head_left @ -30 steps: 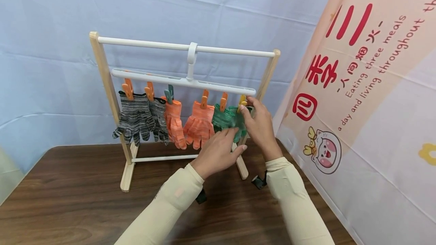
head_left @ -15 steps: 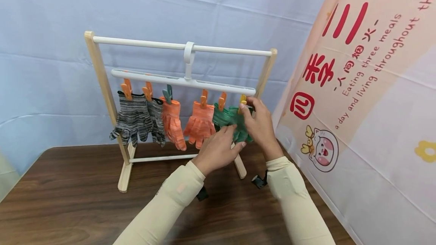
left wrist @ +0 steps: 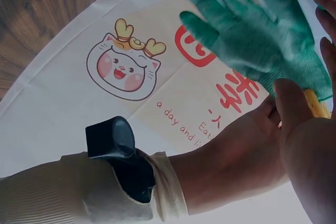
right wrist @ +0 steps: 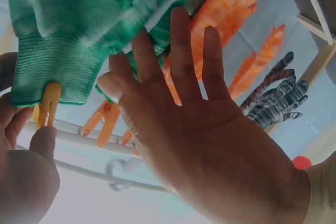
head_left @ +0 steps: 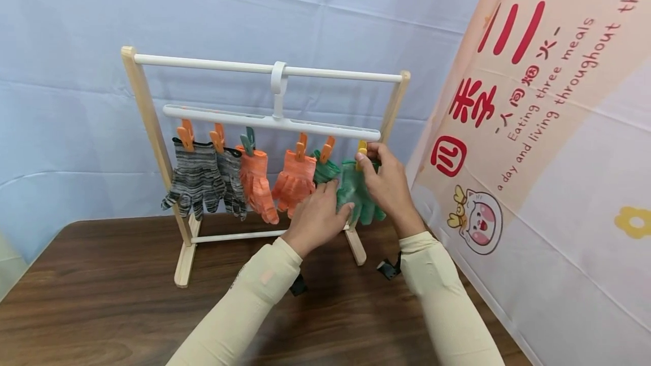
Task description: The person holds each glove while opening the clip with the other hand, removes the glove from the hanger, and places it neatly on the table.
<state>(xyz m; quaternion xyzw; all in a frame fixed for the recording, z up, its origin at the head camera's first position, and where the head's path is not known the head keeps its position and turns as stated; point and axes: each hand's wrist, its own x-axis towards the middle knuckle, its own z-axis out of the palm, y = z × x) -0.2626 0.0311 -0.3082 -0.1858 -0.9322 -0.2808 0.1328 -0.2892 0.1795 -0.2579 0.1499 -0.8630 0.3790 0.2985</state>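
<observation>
My right hand [head_left: 390,185] pinches a yellow clothespin [head_left: 361,154] below the right end of the white hanger [head_left: 325,127]. That clothespin grips the cuff of a green glove [head_left: 356,188], which hangs with its fingers down. My left hand [head_left: 316,216] reaches in just left of this glove, fingers extended, in front of another green glove [head_left: 325,171] under an orange clothespin [head_left: 328,148]. In the right wrist view, the left hand's palm [right wrist: 205,135] shows with spread fingers beside the green cloth; whether it touches cannot be told. Most of the second green glove is hidden behind this hand.
Orange gloves [head_left: 294,179] and grey-black striped gloves [head_left: 195,171] hang from clothespins farther left. The hanger hooks over the white top rod [head_left: 213,65] of a wooden-ended rack [head_left: 144,106] on the dark table [head_left: 102,275]. A printed cloth [head_left: 478,196] stands at right.
My left hand has moved slightly left, and the left green glove is now tilted, with a gap between it and the right one. My right hand stays on the yellow clothespin.
</observation>
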